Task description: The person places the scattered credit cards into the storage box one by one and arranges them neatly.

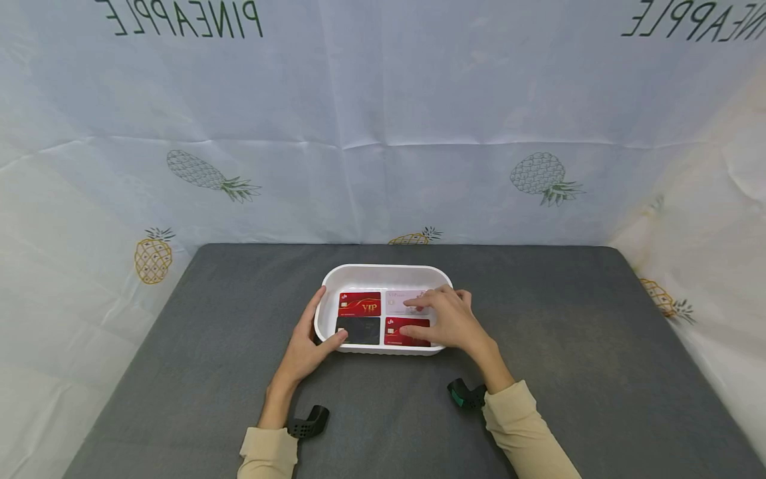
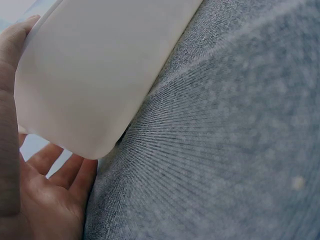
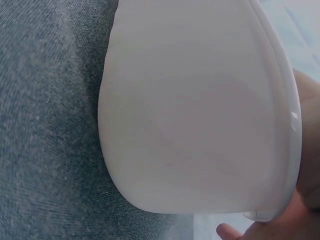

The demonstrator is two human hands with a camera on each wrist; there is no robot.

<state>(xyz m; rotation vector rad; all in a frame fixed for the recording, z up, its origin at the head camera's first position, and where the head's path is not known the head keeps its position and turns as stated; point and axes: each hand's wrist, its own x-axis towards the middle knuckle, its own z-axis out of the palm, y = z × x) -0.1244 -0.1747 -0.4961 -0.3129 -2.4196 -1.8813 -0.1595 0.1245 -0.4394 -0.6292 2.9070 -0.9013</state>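
Observation:
A white tray (image 1: 383, 274) lies on a grey cloth-covered table, with flat cards inside it. The red VIP card (image 1: 360, 304) is at the back left and a pale pink card (image 1: 397, 302) at the back right. In front lie a black card (image 1: 362, 330) and another red card (image 1: 396, 339). My left hand (image 1: 305, 352) holds the tray's left end, thumb over the rim, fingers along the outer wall. Reaching over the right end, my right hand (image 1: 451, 319) has its fingers and thumb spread above the right-hand cards, partly covering them; contact cannot be made out.
The grey tabletop (image 1: 239, 319) stretches around the tray on all sides. Behind it hangs a pale curtain (image 1: 359, 100) printed with pineapples. Black bands sit on the left wrist (image 1: 310, 423) and the right wrist (image 1: 467, 394).

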